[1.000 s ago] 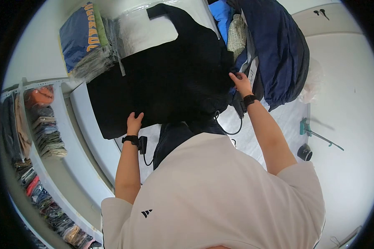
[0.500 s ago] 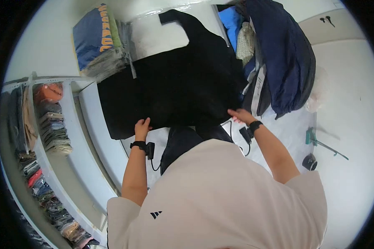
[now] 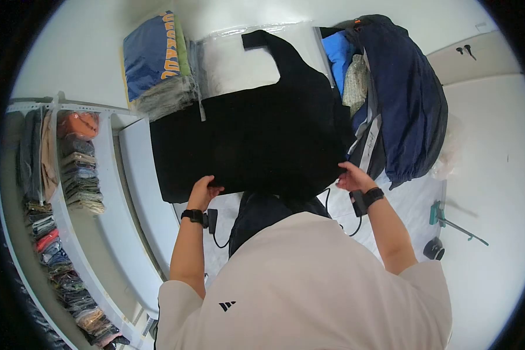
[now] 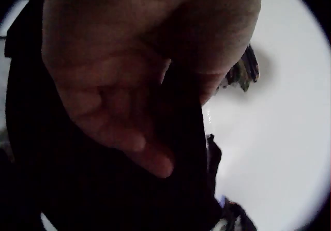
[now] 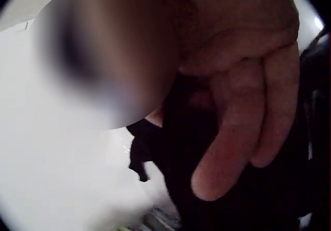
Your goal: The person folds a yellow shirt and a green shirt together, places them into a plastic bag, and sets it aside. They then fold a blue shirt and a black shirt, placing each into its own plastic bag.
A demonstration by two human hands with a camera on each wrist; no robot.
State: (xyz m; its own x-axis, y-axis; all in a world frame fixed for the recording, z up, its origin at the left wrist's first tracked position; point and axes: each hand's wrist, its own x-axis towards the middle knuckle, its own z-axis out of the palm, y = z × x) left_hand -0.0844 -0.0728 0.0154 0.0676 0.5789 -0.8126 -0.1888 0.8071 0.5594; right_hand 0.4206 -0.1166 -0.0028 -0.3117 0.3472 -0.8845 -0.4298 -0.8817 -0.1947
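Observation:
A black garment [image 3: 251,134] lies spread out in front of me in the head view, with a curved strap-like part [image 3: 286,55] reaching to the far side. My left hand [image 3: 203,192] holds its near edge, left of the middle. In the left wrist view, dark cloth [image 4: 181,122] passes between the thumb and the curled fingers [image 4: 150,156]. At the near right corner my right hand [image 3: 356,178] pinches the garment's edge. The right wrist view has bent fingers [image 5: 227,143] over the black cloth [image 5: 181,138], and part of that view is blurred.
Bagged clothes [image 3: 157,64] are stacked at the far left, overlapping the garment. A navy jacket [image 3: 405,99] and a blue garment [image 3: 335,52] lie right of it. Shelves [image 3: 111,216] with packed clothes [image 3: 81,181] line the left. Cables hang from both wrists.
My right hand has come down the garment's right side, toward me, to the near corner. The left hand stays at the near edge. The whole head view has shifted.

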